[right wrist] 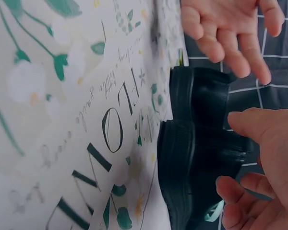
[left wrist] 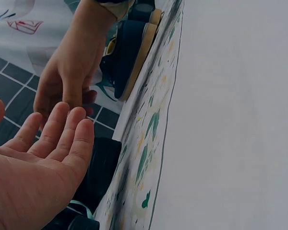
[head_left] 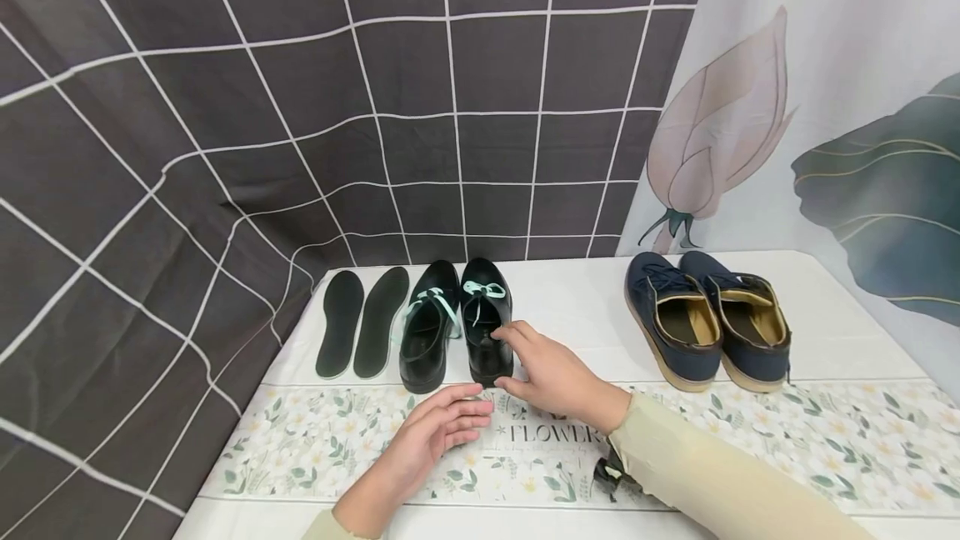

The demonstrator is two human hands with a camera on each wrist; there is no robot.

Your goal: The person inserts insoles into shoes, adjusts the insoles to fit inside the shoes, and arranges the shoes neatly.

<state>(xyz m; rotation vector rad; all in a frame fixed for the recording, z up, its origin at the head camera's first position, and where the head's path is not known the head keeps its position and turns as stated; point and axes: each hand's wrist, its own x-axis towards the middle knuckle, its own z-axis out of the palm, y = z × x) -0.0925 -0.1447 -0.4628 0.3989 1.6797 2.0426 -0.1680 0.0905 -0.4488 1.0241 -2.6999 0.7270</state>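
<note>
A pair of black lace-up shoes with mint-green laces stands side by side, heels toward me. My right hand (head_left: 551, 373) hovers at the heel of the right black shoe (head_left: 487, 272), its fingertips over the opening and its thumb spread apart. In the right wrist view the same hand (right wrist: 273, 158) has loosely bent fingers beside the black heel (right wrist: 177, 167), with nothing seen in its grasp. Just in front of the shoes is my left hand (head_left: 431, 436), palm turned inward, fingers extended and holding nothing. The left black shoe (head_left: 420, 365) stands beside its partner.
Two dark insoles (head_left: 341, 323) lie flat left of the black shoes. Navy shoes (head_left: 675, 357) with tan soles stand on the right. A small black object (head_left: 611, 473) lies partly hidden by my right sleeve. Behind the white floral-banded cloth (head_left: 315, 432) hangs a dark grid curtain (head_left: 495, 148).
</note>
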